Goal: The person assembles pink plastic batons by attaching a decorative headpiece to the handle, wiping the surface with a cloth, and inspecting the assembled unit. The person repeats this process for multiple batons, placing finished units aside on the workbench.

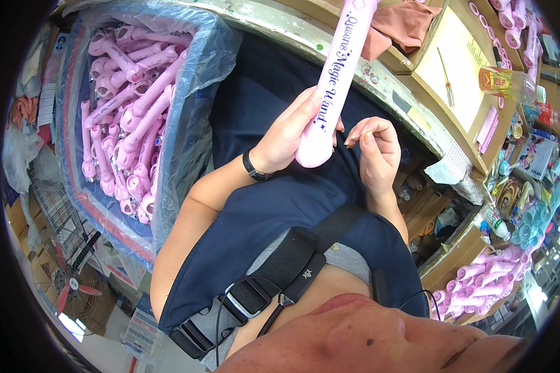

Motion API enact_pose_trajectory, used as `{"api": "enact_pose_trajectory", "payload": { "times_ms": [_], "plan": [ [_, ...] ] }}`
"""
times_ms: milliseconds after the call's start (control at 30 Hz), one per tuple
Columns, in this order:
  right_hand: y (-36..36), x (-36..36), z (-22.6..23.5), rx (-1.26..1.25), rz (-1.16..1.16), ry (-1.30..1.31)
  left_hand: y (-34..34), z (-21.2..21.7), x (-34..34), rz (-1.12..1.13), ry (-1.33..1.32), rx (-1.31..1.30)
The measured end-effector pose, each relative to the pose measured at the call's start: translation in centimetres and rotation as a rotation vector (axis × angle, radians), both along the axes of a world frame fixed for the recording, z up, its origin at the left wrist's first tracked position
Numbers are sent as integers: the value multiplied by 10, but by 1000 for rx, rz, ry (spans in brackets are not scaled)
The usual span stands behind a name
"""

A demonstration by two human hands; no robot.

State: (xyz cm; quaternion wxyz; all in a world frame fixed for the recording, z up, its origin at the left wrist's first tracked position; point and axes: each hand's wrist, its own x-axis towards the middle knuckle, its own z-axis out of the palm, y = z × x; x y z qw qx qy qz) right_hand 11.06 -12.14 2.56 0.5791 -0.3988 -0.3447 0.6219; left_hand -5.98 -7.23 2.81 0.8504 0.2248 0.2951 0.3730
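My left hand (287,133) grips a long pink plastic wand handle (337,81) with purple lettering along its side, held upright over my lap. Just right of the wand's rounded lower end, my right hand (374,149) has its thumb and forefinger pinched together, as if on something tiny; what they hold is too small to make out. A black band sits on my left wrist. A dark blue apron (274,205) covers my lap under both hands.
A large bag-lined bin (186,124) at left holds several pink wand parts (127,105). A cardboard-edged workbench (454,68) at upper right carries a screwdriver (445,78) and small toys. More pink parts (485,283) lie at lower right. A fan (74,286) stands at lower left.
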Motion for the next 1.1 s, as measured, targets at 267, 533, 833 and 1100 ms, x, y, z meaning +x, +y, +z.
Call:
{"api": "enact_pose_trajectory", "payload": {
  "times_ms": [267, 533, 833, 1100],
  "plan": [
    [11, 1, 27, -161, 120, 62, 0, 3, -1, -22, -103, -43],
    [17, -4, 38, -195, 284, -84, 0, 7, -1, 0, -44, -58],
    [26, -5, 45, -17, 328, -553, 2, 16, 4, -12, 74, -53],
    [27, -12, 54, 113, 295, -766, 2, 16, 6, -4, 106, -50]
  ]
}}
